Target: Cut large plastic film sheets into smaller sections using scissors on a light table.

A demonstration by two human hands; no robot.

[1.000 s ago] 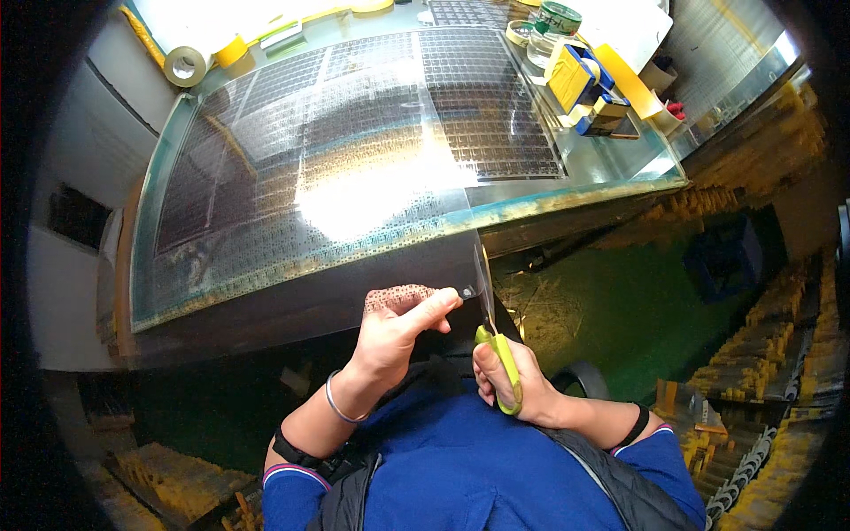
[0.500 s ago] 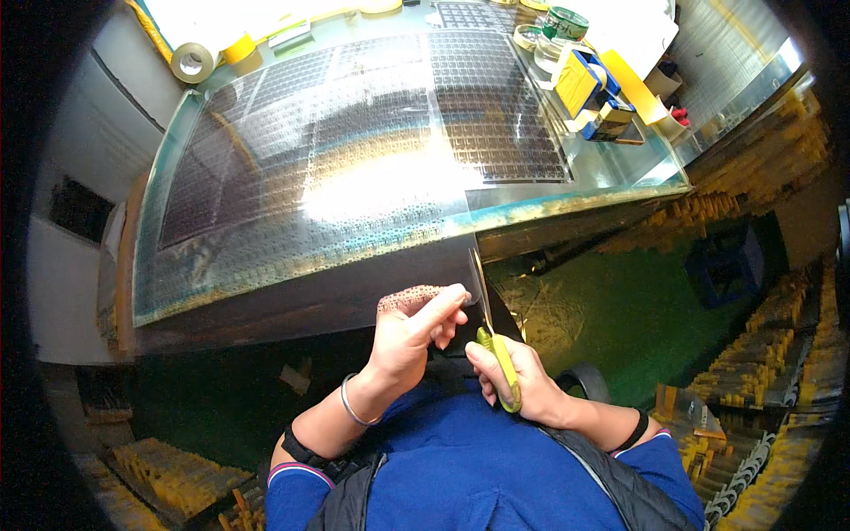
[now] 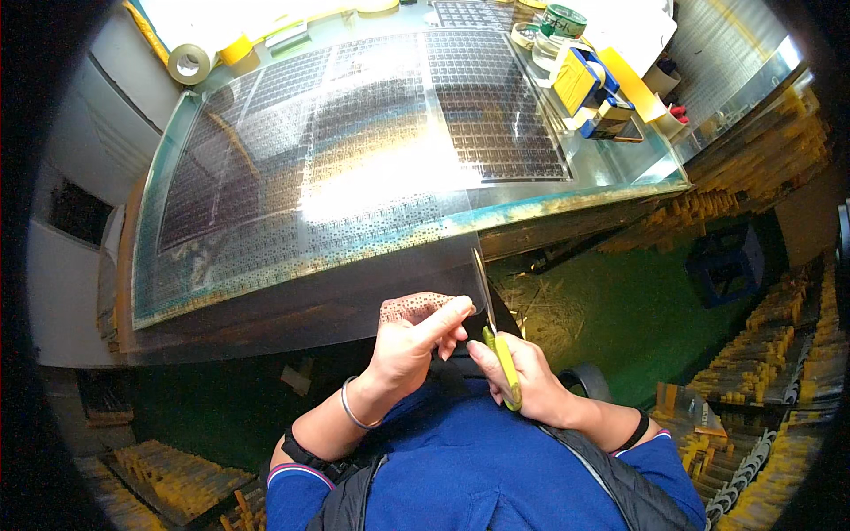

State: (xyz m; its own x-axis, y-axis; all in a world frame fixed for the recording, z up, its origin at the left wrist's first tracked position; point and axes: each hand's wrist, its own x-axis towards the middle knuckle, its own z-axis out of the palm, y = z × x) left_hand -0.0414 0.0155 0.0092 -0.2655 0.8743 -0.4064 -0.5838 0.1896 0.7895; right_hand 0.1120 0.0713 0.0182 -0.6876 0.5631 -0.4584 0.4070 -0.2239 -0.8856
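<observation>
A large see-through film [image 3: 372, 142] printed with rows of small dark patterns spreads over the glass-topped table and hangs past its front edge. My left hand [image 3: 416, 341] pinches the near edge of this film close to its right corner, the thumb on top. Some of the fingers show through the printed film. Just right of it, my right hand [image 3: 524, 376] grips scissors with yellow-green handles [image 3: 503, 367]. Their narrow blades [image 3: 482, 283] point away from me along the film's right edge, looking almost closed. Whether they touch the film cannot be made out.
On the table's glass top [image 3: 611, 177], a tape roll [image 3: 189, 64] stands at the far left. A blue and yellow tape dispenser [image 3: 584, 84] and a green-labelled roll [image 3: 564, 21] are at the far right. A blue crate [image 3: 728, 264] sits on the green floor.
The scissor blades have come closer together. Both hands have shifted very slightly, the left one a little to the right and toward me.
</observation>
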